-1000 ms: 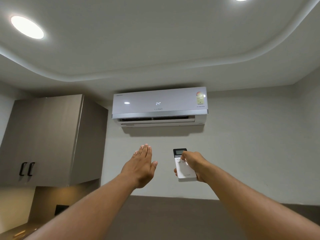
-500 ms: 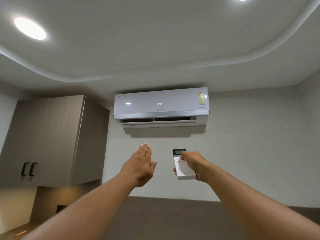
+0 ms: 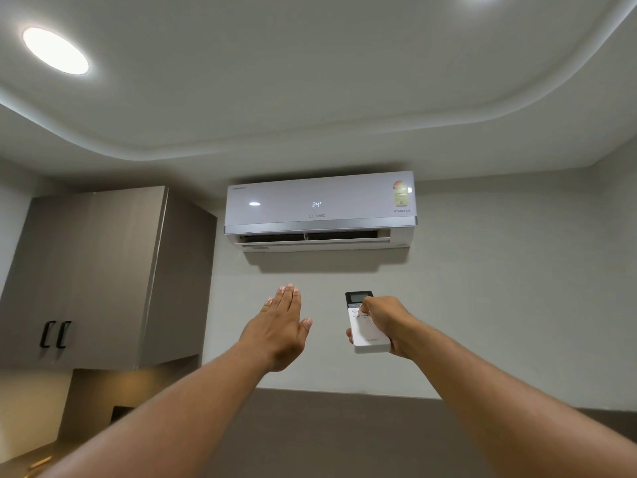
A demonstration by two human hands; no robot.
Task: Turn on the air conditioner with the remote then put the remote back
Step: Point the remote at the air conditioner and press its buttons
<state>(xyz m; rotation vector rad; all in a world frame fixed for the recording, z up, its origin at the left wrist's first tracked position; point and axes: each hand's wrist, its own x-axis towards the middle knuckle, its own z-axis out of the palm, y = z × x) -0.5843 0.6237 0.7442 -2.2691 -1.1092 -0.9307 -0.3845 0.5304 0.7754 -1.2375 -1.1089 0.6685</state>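
A silver wall-mounted air conditioner (image 3: 320, 205) hangs high on the far wall. Its front shows 24° lit and its bottom flap stands open. Below it, my right hand (image 3: 387, 324) grips a white remote (image 3: 366, 331) with a dark screen at the top, pointed up at the unit, thumb on the upper buttons. My left hand (image 3: 281, 329) is raised flat beside it, fingers together and extended, palm away from me, holding nothing.
A grey wall cabinet (image 3: 100, 274) with two black handles hangs at the left. Beneath it a lit counter edge (image 3: 20, 460) shows in the bottom left corner. A dark panel (image 3: 344, 432) runs along the lower wall. Round ceiling lights (image 3: 55, 50) glow above.
Both hands hold almost the same pose. The whole view has shifted slightly, and the unit's flap looks a little further open.
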